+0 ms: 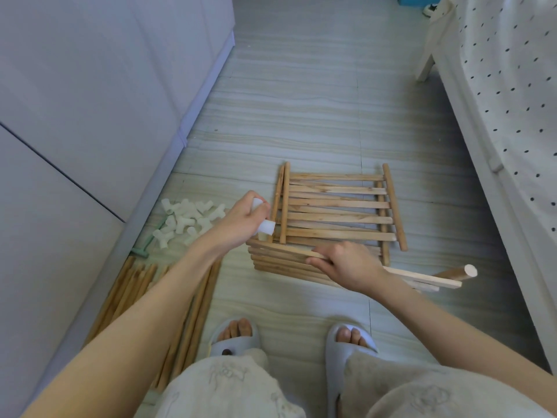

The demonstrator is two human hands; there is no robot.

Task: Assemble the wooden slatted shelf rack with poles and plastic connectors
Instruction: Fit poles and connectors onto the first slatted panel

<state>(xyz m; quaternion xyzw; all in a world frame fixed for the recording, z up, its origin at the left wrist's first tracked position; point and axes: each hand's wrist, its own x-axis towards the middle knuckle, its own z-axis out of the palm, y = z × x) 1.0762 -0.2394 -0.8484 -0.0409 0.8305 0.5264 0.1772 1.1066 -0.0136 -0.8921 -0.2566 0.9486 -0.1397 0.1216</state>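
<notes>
A wooden slatted shelf panel [337, 203] lies flat on the floor ahead of me. A second slatted panel [280, 260] is tilted up in front of it, and my right hand [349, 263] grips its upper edge. One round end of that panel's side pole [464, 272] sticks out to the right. My left hand [244, 221] holds a white plastic connector [266, 227] at the tilted panel's left corner. A pile of several white plastic connectors [188, 220] sits on the floor to the left. Loose wooden poles [141, 285] lie by my left arm.
A grey-white cabinet [105, 101] runs along the left. A bed with a dotted white cover [506, 86] and its white frame bounds the right. A small green tool [141, 251] lies beside the connectors. My feet in grey slippers [235, 342] stand near the poles.
</notes>
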